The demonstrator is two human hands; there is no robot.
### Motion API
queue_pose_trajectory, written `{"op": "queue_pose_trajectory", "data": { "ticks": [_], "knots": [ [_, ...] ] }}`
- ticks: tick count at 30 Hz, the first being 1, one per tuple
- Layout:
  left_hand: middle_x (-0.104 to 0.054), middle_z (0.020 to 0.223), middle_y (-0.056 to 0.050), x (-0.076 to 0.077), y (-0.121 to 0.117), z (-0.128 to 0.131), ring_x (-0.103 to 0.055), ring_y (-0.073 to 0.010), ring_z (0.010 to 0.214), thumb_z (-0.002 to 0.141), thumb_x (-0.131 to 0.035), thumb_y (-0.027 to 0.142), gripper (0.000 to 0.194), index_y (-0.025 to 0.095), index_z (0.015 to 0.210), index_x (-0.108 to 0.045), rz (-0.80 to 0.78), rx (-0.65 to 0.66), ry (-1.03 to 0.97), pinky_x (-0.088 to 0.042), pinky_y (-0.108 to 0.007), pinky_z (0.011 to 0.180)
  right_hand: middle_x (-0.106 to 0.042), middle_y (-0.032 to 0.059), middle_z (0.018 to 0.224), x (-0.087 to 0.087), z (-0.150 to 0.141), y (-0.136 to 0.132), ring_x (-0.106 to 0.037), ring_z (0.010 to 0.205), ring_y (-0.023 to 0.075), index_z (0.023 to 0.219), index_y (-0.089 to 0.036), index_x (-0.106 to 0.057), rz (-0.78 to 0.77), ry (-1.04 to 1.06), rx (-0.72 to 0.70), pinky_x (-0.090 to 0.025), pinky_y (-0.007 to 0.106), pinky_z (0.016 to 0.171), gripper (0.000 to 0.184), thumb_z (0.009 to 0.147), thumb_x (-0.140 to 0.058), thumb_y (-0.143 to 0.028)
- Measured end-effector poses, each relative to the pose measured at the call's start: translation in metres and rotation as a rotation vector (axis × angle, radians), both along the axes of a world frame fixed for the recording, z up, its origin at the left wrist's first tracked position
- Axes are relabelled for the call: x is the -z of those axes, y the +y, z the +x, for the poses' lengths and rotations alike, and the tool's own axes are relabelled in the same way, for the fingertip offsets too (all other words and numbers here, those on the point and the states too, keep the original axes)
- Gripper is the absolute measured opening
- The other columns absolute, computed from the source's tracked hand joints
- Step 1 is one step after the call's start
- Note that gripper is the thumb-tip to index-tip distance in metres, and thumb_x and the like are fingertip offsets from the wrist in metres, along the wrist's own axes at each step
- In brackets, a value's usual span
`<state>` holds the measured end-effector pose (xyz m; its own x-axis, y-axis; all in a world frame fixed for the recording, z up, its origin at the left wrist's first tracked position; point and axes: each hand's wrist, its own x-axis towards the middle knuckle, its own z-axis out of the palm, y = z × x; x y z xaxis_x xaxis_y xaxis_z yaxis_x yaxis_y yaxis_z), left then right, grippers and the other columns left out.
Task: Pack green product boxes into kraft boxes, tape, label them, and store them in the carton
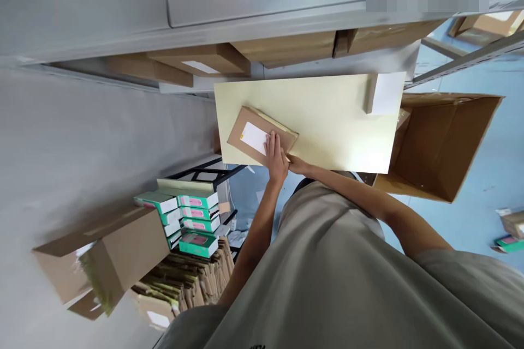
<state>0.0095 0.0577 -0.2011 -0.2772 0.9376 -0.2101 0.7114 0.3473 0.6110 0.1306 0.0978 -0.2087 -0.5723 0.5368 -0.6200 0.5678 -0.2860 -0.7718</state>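
Note:
A flat brown cardboard box [241, 139] with a white label [252, 137] lies at an angle on a pale yellow tabletop [327, 125]. My left hand [277, 159] rests on top of it, fingers stretched out flat across the label's right end. At the box's near right corner, my right hand [298, 165] is closed on the edge; its fingertips are partly hidden by the box and my left hand. A small white box [386, 94] stands at the tabletop's far right corner.
Behind the tabletop, a grey shelf [262, 24] holds large cartons [292, 49]. A big open carton [434, 144] stands on the right. To the left are stacked green-and-white boxes [198, 242], another open carton [131, 245] and a row of folded cardboard [196, 275].

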Motion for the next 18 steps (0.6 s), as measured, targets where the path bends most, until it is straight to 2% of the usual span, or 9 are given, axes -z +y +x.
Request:
{"op": "queue_pose_trajectory", "data": {
  "ticks": [3, 6, 8, 11, 13, 15, 18],
  "knots": [
    [-0.035, 0.186, -0.015, 0.002, -0.001, -0.007, -0.014, -0.0272, 0.179, 0.118, -0.025, 0.045, 0.067, 0.016, 0.175, -0.044, -0.003, 0.006, -0.055, -0.007, -0.052, 0.148, -0.087, 0.0100, 0.121, 0.001, -0.009, 0.014, -0.076, 0.123, 0.0270, 0.130, -0.018, -0.078, -0.124, 0.086, 0.095, -0.060, 0.040, 0.110, 0.041, 0.091, -0.065, -0.024],
    [-0.034, 0.186, -0.017, 0.003, -0.003, -0.006, -0.010, -0.0276, 0.180, 0.117, -0.026, 0.041, 0.067, 0.014, 0.176, -0.041, -0.010, 0.006, -0.069, -0.006, -0.055, 0.147, -0.086, 0.0105, 0.121, 0.006, -0.007, 0.029, -0.073, 0.127, 0.0271, 0.126, -0.016, -0.079, -0.324, 0.213, 0.333, -0.054, 0.041, 0.118, 0.043, 0.085, -0.067, -0.018],
    [-0.034, 0.186, -0.018, 0.002, -0.004, -0.002, -0.009, -0.0275, 0.180, 0.116, -0.026, 0.038, 0.067, 0.013, 0.176, -0.040, -0.016, 0.004, -0.055, -0.007, -0.056, 0.147, -0.086, 0.0089, 0.116, 0.008, -0.005, 0.037, -0.071, 0.126, 0.0270, 0.119, -0.018, -0.080, -0.411, 0.247, 0.469, -0.051, 0.043, 0.121, 0.038, 0.082, -0.070, -0.019],
    [-0.037, 0.184, -0.020, -0.007, 0.000, -0.003, -0.016, -0.0302, 0.179, 0.116, -0.031, 0.039, 0.065, 0.012, 0.173, -0.045, -0.024, 0.024, -0.025, -0.013, -0.055, 0.147, -0.085, 0.0062, 0.109, 0.008, -0.005, 0.042, -0.070, 0.123, 0.0259, 0.111, -0.020, -0.079, -0.462, 0.215, 0.564, -0.051, 0.045, 0.121, 0.028, 0.085, -0.069, -0.023],
    [-0.046, 0.178, -0.022, -0.015, 0.016, -0.018, -0.028, -0.0346, 0.176, 0.115, -0.039, 0.043, 0.061, 0.014, 0.167, -0.054, -0.046, 0.046, 0.003, -0.021, -0.057, 0.145, -0.083, 0.0057, 0.112, 0.005, -0.005, 0.044, -0.071, 0.122, 0.0253, 0.108, -0.022, -0.077, -0.507, 0.175, 0.632, -0.054, 0.045, 0.119, 0.023, 0.091, -0.063, -0.027],
    [-0.054, 0.171, -0.024, -0.023, 0.046, -0.047, -0.038, -0.0389, 0.170, 0.114, -0.047, 0.050, 0.058, 0.017, 0.159, -0.063, -0.080, 0.031, 0.052, -0.027, -0.059, 0.142, -0.081, 0.0075, 0.121, 0.002, -0.003, 0.048, -0.071, 0.123, 0.0257, 0.109, -0.023, -0.076, -0.580, 0.133, 0.729, -0.057, 0.045, 0.116, 0.024, 0.099, -0.056, -0.033],
    [-0.053, 0.170, -0.025, -0.029, 0.107, -0.104, -0.039, -0.0401, 0.169, 0.112, -0.050, 0.060, 0.065, 0.016, 0.160, -0.059, -0.114, -0.149, 0.150, -0.033, -0.060, 0.139, -0.077, 0.0139, 0.133, -0.003, 0.005, 0.059, -0.072, 0.124, 0.0293, 0.124, -0.023, -0.075, -0.718, 0.065, 0.814, -0.061, 0.047, 0.113, 0.036, 0.107, -0.054, -0.046]
  ]
}}
